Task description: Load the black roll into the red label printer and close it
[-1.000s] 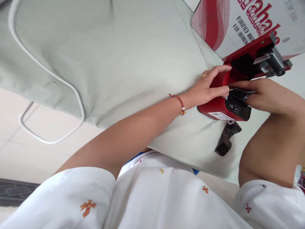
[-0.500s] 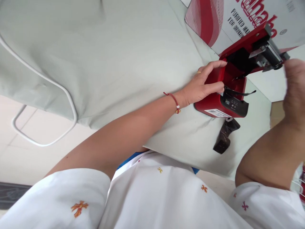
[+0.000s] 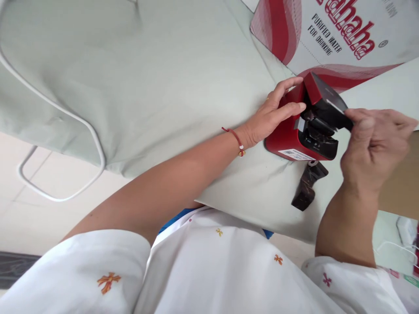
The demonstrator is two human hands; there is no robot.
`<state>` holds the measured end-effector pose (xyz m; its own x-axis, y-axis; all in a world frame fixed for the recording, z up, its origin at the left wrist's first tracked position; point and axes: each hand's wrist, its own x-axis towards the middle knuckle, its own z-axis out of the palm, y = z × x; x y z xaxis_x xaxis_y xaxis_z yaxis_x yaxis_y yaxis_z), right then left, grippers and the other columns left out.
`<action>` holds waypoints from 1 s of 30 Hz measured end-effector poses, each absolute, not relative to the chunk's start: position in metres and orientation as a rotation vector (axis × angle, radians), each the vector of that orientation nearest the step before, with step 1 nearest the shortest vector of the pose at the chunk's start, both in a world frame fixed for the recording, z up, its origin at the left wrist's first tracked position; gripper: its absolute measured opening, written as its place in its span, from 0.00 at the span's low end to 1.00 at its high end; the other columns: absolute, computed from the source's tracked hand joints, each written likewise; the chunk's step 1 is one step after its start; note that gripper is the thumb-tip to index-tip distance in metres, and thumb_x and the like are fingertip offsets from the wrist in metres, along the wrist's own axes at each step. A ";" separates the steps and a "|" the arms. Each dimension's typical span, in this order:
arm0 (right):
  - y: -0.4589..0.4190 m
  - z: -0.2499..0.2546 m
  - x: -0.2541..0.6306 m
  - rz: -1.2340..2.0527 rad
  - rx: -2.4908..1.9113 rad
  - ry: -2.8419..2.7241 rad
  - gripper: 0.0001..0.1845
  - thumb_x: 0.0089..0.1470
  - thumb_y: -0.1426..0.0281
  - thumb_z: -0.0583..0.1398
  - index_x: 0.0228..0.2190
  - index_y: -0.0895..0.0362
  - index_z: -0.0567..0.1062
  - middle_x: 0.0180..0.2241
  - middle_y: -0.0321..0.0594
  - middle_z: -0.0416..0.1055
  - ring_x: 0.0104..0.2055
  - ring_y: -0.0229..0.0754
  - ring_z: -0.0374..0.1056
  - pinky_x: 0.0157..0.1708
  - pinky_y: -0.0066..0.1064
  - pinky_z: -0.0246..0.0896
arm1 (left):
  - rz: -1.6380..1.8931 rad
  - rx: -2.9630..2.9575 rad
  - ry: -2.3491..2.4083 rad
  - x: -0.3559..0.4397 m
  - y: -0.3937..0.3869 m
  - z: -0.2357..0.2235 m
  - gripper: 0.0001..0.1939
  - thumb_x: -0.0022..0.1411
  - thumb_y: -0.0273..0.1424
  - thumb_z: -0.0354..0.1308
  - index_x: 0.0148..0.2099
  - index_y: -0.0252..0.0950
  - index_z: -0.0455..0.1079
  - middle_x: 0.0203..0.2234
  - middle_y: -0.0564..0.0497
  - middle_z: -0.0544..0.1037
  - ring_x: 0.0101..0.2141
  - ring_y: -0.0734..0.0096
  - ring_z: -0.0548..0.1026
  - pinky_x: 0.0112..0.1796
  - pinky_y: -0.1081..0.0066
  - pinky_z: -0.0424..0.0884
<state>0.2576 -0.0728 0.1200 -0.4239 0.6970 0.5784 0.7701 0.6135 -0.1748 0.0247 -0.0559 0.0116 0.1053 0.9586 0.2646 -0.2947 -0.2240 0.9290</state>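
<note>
A small red and black printer [image 3: 284, 136], with a white sticker on its side, stands at the right on the cloth-covered table. My left hand [image 3: 263, 120] grips its near-left edge, thumb and fingers on the red body. The printer's hinged lid [image 3: 322, 91] is tilted partly open, black inside parts showing under it. Fingers of my right hand [image 3: 375, 146] are closed on the lid's free edge. Beside the printer lies a curled dark strip [image 3: 306, 187] on the cloth.
A white and red drinking-water carton [image 3: 340, 37] stands behind the printer. A white cable [image 3: 65, 107] loops over the table's left edge. Brown cardboard [image 3: 401, 174] is at the right, with a white device [image 3: 406, 231] and thin cord below it.
My right hand has moved left and down, swinging the printer's lid from wide open to partly closed. My left hand stays on the printer body.
</note>
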 end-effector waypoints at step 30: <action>-0.130 0.079 0.244 0.131 -1.019 -2.118 0.25 0.77 0.49 0.56 0.54 0.45 0.89 0.57 0.42 0.87 0.66 0.59 0.81 0.79 0.68 0.57 | 1.350 1.469 0.710 0.016 -0.058 0.019 0.34 0.60 0.37 0.60 0.69 0.47 0.73 0.76 0.54 0.73 0.85 0.50 0.52 0.84 0.54 0.47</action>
